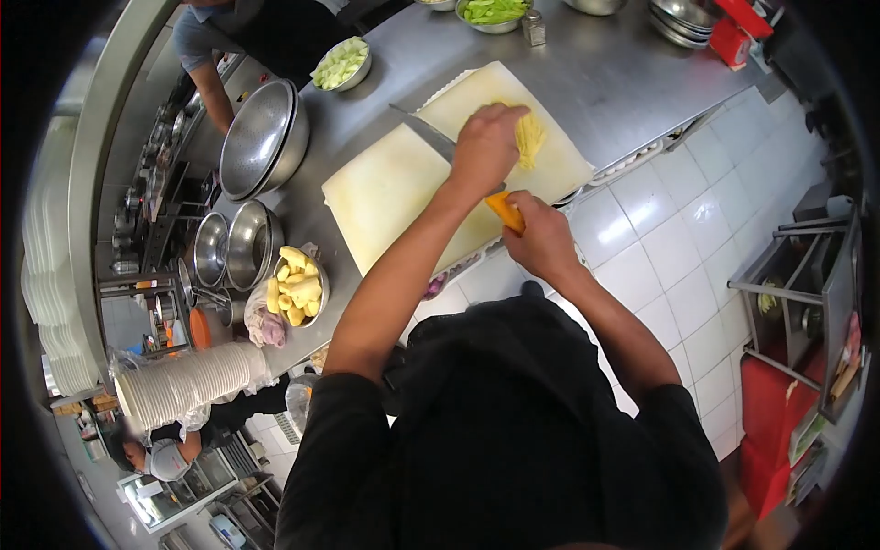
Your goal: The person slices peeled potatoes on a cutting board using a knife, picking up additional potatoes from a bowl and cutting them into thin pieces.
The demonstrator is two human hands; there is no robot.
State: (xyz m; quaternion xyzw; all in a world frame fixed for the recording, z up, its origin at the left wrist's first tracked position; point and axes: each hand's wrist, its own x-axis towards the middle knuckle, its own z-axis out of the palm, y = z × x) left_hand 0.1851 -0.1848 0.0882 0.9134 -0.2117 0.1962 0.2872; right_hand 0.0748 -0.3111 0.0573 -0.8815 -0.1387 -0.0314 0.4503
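My left hand [490,145] is closed over thin yellow strips [530,139] on the upper white cutting board [559,158]. Its fingers are curled and partly hidden. Lower and to the right, my right hand [541,234] grips the orange handle of a knife [433,137]. The blade runs up and left beneath my left wrist, its tip past the boards' far edge. A second white board [376,188] lies beside the first. Yellow peeled pieces [295,289] fill a bowl to the left.
Steel bowls [258,137] stand along the left of the counter [403,55]. Bowls of pale green pieces [341,64] and bright green strips [495,11] stand at the back. A co-worker's arm [211,92] shows at upper left. Stacked white containers [188,380] are at lower left.
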